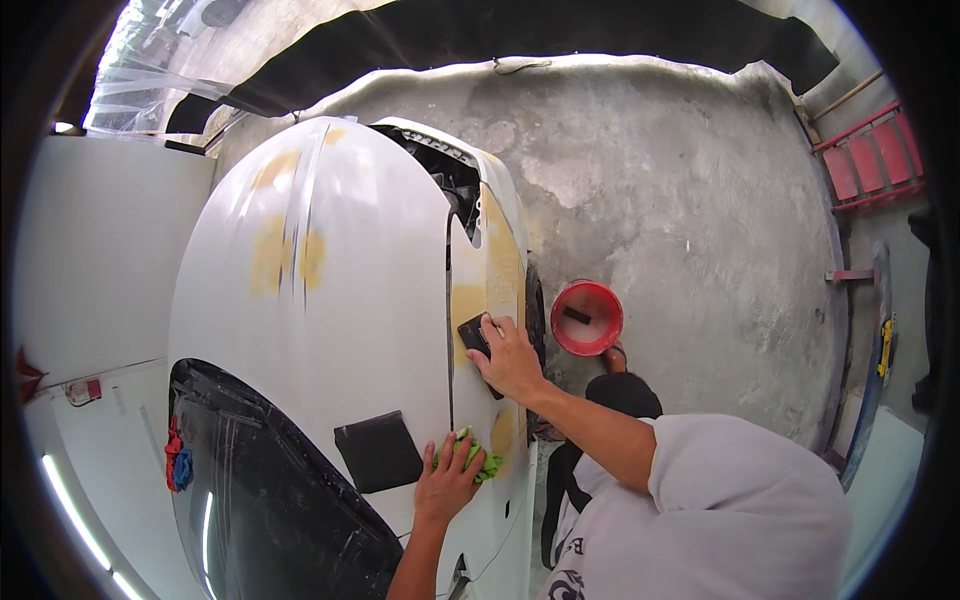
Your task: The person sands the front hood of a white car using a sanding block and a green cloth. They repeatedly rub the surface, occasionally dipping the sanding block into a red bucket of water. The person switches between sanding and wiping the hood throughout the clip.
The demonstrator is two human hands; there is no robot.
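Note:
A white car body with its hood [370, 230] and front fender carries several yellowish patches [466, 300]. On the fender, my right hand [512, 362] presses a dark sheet of sandpaper [470, 336] against one of these patches, fingers closed over it. Nearer to me, my left hand [447, 486] rests on the car with a crumpled green cloth [490, 466] under its fingers. Just left of that hand lies a square black sheet [378, 452], flat on the hood near the windshield [265, 500].
A red bucket [556, 322] stands on the concrete floor [700, 240] beside the front wheel, with a dark block [577, 315] inside. A red cloth [173, 450] and a blue cloth [183, 469] lie at the windshield's left edge. A red metal frame [870, 160] is at the right wall.

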